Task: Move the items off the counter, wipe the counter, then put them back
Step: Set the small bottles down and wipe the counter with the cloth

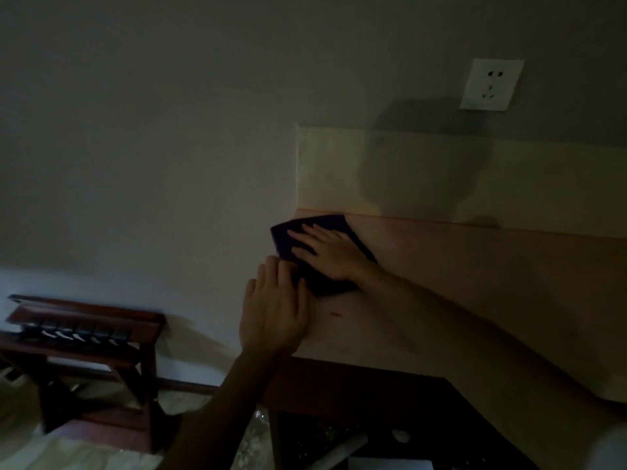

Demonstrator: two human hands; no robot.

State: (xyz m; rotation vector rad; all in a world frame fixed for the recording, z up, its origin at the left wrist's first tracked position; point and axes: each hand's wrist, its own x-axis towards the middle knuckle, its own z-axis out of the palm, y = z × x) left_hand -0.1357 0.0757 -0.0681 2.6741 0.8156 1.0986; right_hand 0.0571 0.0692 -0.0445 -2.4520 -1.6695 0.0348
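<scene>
A dark purple cloth (288, 237) lies at the far left corner of the light wooden counter (475, 283), against the pale backsplash. My right hand (327, 251) presses flat on the cloth with straight, spread fingers. My left hand (274, 310) lies at the counter's left edge, just in front of the cloth, its fingertips touching the cloth's near edge. The scene is dim. A small red mark (337, 314) shows on the counter in front of the cloth.
A dark wooden rack (84, 334) stands on the floor at the left. A white wall socket (491, 84) sits above the backsplash (509, 178). Below the counter's front edge an open dark compartment (356, 442) holds small items.
</scene>
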